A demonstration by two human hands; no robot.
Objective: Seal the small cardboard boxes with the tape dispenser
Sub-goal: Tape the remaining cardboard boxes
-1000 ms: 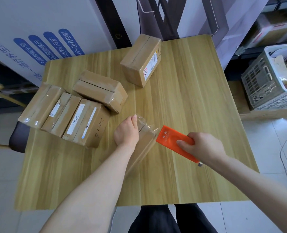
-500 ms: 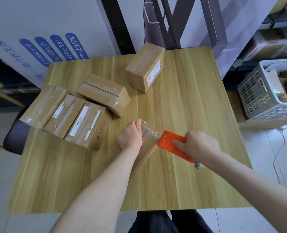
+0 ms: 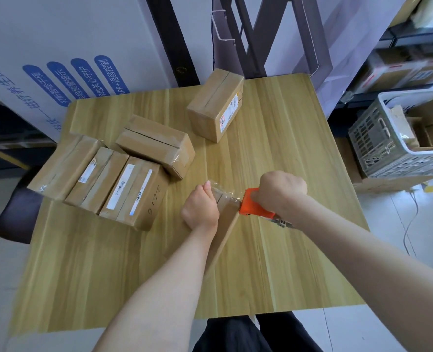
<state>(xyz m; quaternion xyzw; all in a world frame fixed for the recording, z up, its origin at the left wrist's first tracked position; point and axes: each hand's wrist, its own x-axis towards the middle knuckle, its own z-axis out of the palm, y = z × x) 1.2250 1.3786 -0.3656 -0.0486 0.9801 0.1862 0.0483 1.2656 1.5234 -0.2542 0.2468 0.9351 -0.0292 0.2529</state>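
Right hand (image 3: 282,190) now knuckles-up over orange tape dispenser (image 3: 254,207), left hand (image 3: 201,208) gripping box (image 3: 224,223)

Left hand (image 3: 200,209) and forearm cover most of the box (image 3: 227,217).

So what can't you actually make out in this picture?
Head view only:
- box being taped: mostly hidden under the left hand and forearm.
- tape dispenser: roll covered by the right hand.
- box labels: print too small to read.
- grey basket: cut off by the right edge.
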